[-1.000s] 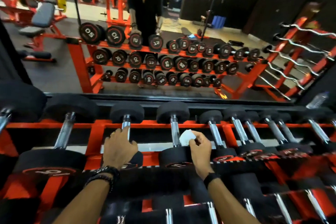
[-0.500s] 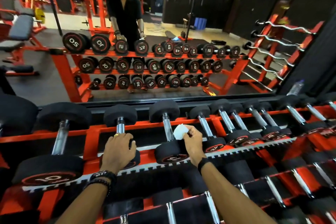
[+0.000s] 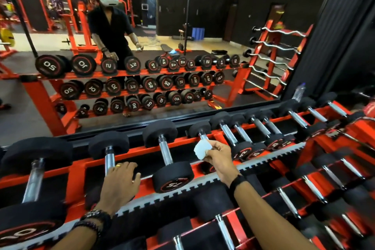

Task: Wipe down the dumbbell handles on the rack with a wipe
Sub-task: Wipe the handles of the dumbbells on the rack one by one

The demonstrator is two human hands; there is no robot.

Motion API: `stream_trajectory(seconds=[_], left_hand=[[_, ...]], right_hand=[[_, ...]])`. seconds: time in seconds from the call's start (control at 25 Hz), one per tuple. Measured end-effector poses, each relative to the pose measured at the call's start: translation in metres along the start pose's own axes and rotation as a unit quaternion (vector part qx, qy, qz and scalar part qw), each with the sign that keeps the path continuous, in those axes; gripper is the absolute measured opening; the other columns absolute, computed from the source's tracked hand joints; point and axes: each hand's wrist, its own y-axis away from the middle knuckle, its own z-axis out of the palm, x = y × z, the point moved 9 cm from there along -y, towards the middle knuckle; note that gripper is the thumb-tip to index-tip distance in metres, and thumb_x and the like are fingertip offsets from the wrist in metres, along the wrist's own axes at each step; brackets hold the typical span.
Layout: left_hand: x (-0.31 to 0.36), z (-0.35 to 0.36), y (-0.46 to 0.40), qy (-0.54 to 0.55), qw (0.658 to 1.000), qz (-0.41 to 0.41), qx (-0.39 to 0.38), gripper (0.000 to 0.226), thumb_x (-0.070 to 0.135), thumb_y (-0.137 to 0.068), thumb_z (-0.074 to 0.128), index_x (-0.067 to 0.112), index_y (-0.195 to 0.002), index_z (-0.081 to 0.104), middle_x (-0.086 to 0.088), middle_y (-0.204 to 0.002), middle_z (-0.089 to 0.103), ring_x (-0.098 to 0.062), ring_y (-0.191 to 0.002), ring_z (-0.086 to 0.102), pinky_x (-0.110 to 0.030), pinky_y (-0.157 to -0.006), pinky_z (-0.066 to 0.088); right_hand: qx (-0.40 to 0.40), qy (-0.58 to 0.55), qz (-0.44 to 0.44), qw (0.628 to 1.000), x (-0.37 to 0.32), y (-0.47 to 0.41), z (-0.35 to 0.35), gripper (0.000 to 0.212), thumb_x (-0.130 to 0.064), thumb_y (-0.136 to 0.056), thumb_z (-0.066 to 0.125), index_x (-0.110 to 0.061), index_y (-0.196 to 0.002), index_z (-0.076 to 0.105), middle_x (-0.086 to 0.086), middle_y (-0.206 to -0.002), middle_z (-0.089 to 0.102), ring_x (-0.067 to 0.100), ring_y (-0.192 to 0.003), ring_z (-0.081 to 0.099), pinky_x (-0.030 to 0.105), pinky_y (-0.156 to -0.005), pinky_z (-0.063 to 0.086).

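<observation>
An orange rack [image 3: 182, 144] holds rows of black dumbbells with chrome handles. My right hand [image 3: 220, 158] pinches a crumpled white wipe [image 3: 200, 149] just over the handle of a small dumbbell [image 3: 199, 130] on the top tier; most of that handle is hidden behind the wipe and hand. To its left lies the 7.5 dumbbell [image 3: 165, 152], its handle bare. My left hand [image 3: 119, 183] rests flat on the near head of another dumbbell [image 3: 109, 156], fingers spread, covering that head.
A wall mirror [image 3: 142, 46] behind the rack reflects the rack, a person and gym machines. Smaller dumbbells [image 3: 263, 128] run on to the right. A lower tier of dumbbells [image 3: 223, 229] lies near me. A water bottle [image 3: 300, 91] stands by the mirror's edge.
My right hand has carried the wipe rightward from the 7.5 dumbbell's handle to the smaller dumbbell beside it. My view has swung and tilted. The left hand stays on its dumbbell head.
</observation>
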Motion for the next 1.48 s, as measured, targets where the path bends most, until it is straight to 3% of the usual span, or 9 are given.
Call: stream_trajectory(seconds=[0.28, 0.56, 0.88, 1.08, 1.16, 1.24, 1.28, 1.36, 1.48], left_hand=[[0.123, 0.026, -0.054, 0.092, 0.996, -0.003, -0.005, 0.038, 0.041, -0.082, 0.066, 0.014, -0.107, 0.067, -0.002, -0.104, 0.064, -0.024, -0.096, 0.063, -0.040, -0.083, 0.048], [0.121, 0.065, -0.071, 0.037, 0.992, -0.114, -0.049, 0.052, 0.046, -0.082, 0.066, 0.013, -0.121, 0.059, -0.008, -0.132, 0.052, -0.028, -0.121, 0.051, -0.047, -0.097, 0.045], [0.114, 0.070, -0.071, -0.001, 0.988, -0.143, -0.064, 0.066, 0.048, -0.078, 0.065, 0.014, -0.133, 0.054, -0.008, -0.131, 0.051, -0.027, -0.115, 0.053, -0.043, -0.092, 0.045], [0.115, 0.068, -0.072, -0.035, 0.986, -0.146, -0.070, 0.067, 0.053, -0.074, 0.045, 0.014, -0.126, 0.063, -0.008, -0.127, 0.055, -0.027, -0.110, 0.056, -0.044, -0.089, 0.047], [0.115, 0.068, -0.074, -0.041, 0.985, -0.147, -0.074, 0.067, 0.052, -0.073, 0.043, 0.014, -0.124, 0.064, -0.008, -0.129, 0.055, -0.027, -0.110, 0.056, -0.045, -0.090, 0.047], [0.115, 0.069, -0.074, -0.044, 0.985, -0.148, -0.077, 0.066, 0.052, -0.073, 0.041, 0.014, -0.121, 0.066, -0.008, -0.128, 0.056, -0.027, -0.108, 0.056, -0.045, -0.089, 0.048], [0.114, 0.070, -0.073, -0.043, 0.985, -0.148, -0.079, 0.066, 0.052, -0.073, 0.040, 0.014, -0.121, 0.066, -0.009, -0.128, 0.056, -0.027, -0.108, 0.057, -0.045, -0.090, 0.048], [0.114, 0.072, -0.073, -0.037, 0.984, -0.148, -0.089, 0.066, 0.052, -0.073, 0.040, 0.016, -0.122, 0.065, -0.012, -0.134, 0.055, -0.029, -0.115, 0.056, -0.047, -0.097, 0.046], [0.115, 0.073, -0.071, -0.032, 0.983, -0.152, -0.098, 0.068, 0.053, -0.073, 0.038, 0.015, -0.124, 0.065, -0.014, -0.137, 0.053, -0.029, -0.119, 0.055, -0.047, -0.099, 0.044]], right_hand=[[0.063, 0.022, 0.039, 0.997, -0.008, -0.020, -0.069, 0.038, 0.023, -0.083, 0.041, -0.002, -0.096, 0.067, 0.008, -0.091, 0.064, 0.026, -0.078, 0.066, 0.029, -0.056, 0.059], [0.081, 0.035, 0.052, 0.995, 0.002, -0.071, -0.122, 0.035, 0.024, -0.083, 0.043, -0.002, -0.089, 0.065, 0.011, -0.093, 0.064, 0.026, -0.083, 0.065, 0.035, -0.062, 0.061], [0.012, 0.195, -0.043, 0.980, -0.002, -0.159, -0.069, 0.037, 0.011, -0.084, 0.052, -0.019, -0.074, 0.071, 0.009, -0.085, 0.072, 0.025, -0.083, 0.070, 0.045, -0.072, 0.060], [-0.062, 0.337, -0.104, 0.934, 0.011, -0.168, -0.015, 0.017, -0.001, -0.091, 0.046, -0.015, -0.089, 0.055, 0.002, -0.083, 0.057, 0.020, -0.075, 0.057, 0.029, -0.062, 0.041], [-0.111, 0.393, -0.088, 0.908, 0.041, -0.162, 0.007, 0.026, -0.002, -0.087, 0.051, -0.008, -0.112, 0.052, 0.011, -0.117, 0.059, 0.031, -0.108, 0.057, 0.027, -0.080, 0.044], [-0.141, 0.435, -0.072, 0.886, 0.063, -0.159, 0.018, 0.063, -0.004, -0.084, 0.055, -0.001, -0.143, 0.034, 0.014, -0.153, 0.033, 0.032, -0.142, 0.030, 0.032, -0.112, 0.032], [-0.134, 0.438, -0.075, 0.886, 0.063, -0.162, 0.018, 0.064, -0.003, -0.080, 0.056, 0.001, -0.141, 0.036, 0.014, -0.149, 0.037, 0.033, -0.139, 0.034, 0.034, -0.109, 0.035], [-0.098, 0.416, -0.075, 0.901, 0.047, -0.168, 0.014, 0.028, -0.001, -0.071, 0.057, -0.006, -0.098, 0.052, 0.010, -0.102, 0.057, 0.033, -0.095, 0.056, 0.030, -0.070, 0.044], [-0.089, 0.388, -0.042, 0.916, 0.039, -0.178, 0.009, 0.031, 0.002, -0.070, 0.055, -0.016, -0.063, 0.031, -0.002, -0.061, 0.039, 0.019, -0.056, 0.037, 0.027, -0.046, 0.022]])
